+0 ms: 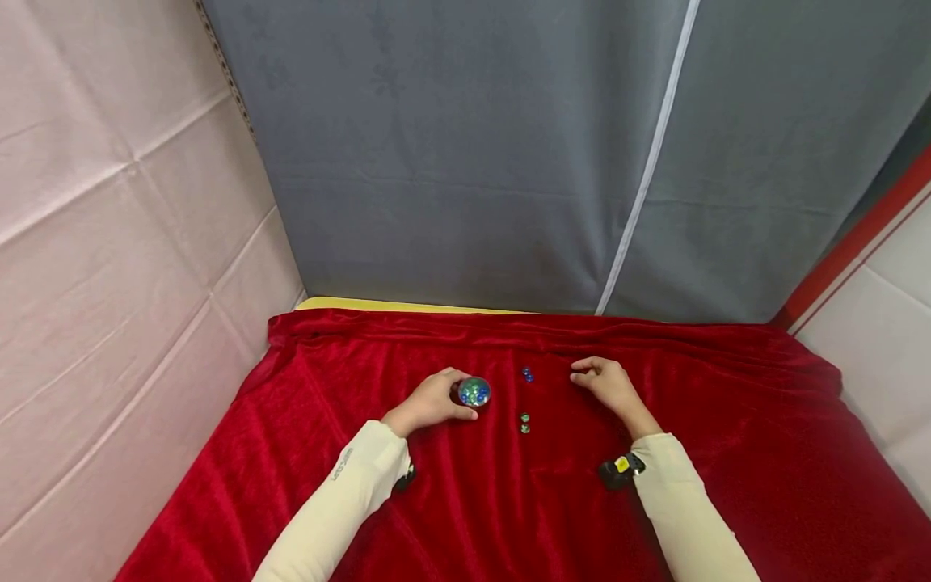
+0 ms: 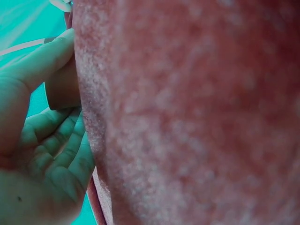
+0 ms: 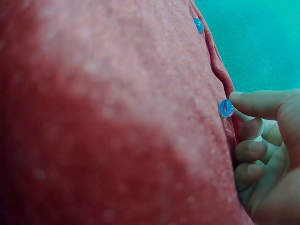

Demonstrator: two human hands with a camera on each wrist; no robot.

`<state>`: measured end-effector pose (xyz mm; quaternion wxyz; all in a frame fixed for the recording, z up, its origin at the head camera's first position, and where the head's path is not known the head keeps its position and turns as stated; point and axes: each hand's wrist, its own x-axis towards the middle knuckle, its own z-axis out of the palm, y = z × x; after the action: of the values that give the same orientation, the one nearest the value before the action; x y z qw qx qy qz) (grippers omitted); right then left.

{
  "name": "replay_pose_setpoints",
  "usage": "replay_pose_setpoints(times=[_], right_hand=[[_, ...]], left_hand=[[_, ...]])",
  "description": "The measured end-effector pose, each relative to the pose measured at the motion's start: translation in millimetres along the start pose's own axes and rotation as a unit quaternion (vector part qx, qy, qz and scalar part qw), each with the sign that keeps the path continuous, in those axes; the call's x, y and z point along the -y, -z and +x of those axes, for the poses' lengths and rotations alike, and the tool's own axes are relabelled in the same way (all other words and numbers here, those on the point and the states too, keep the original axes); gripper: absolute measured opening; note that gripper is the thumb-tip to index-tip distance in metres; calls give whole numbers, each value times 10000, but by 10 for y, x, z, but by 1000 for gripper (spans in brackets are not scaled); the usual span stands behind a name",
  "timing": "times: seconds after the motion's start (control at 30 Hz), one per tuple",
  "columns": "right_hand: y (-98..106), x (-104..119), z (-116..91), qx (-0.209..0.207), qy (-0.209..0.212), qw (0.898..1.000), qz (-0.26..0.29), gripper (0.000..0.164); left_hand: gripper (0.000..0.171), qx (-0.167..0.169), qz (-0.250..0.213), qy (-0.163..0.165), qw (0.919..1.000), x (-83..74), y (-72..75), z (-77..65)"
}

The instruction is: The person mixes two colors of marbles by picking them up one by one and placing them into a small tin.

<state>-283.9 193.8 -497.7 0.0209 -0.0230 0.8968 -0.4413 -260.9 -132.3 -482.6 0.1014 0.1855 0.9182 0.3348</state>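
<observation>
My left hand (image 1: 436, 398) holds a small round cup (image 2: 63, 89) by its side, thumb on one side and fingers on the other. Blue and green marbles (image 1: 474, 392) fill the cup. Right of it, two blue marbles (image 1: 528, 374) lie close together on the red cloth (image 1: 465, 485). Nearer the body lie two green marbles (image 1: 525, 423). My right hand (image 1: 609, 386) hovers right of the blue pair, thumb and forefinger apart, other fingers loosely bent. In the right wrist view, a blue-looking marble (image 3: 226, 108) overlaps the thumb tip, and another marble (image 3: 198, 25) lies farther off.
Red velvet covers the table in soft folds, with a yellow edge (image 1: 393, 305) showing at the back. A grey curtain (image 1: 465, 162) hangs behind it. Pale panels (image 1: 131, 283) stand on the left, and white ones (image 1: 873, 339) on the right.
</observation>
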Motion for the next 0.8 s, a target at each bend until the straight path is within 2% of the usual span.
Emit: replay_pose_setpoints(times=[0.23,0.8], right_hand=[[1,-38,-2,-30,-60,10000,4,31],[-35,-66,14,-45,-92,9981,-609,31]], left_hand=[[60,-52,-40,-4,10000,-28,12,-12],[60,18,11,-4,10000,-14,17,-14]])
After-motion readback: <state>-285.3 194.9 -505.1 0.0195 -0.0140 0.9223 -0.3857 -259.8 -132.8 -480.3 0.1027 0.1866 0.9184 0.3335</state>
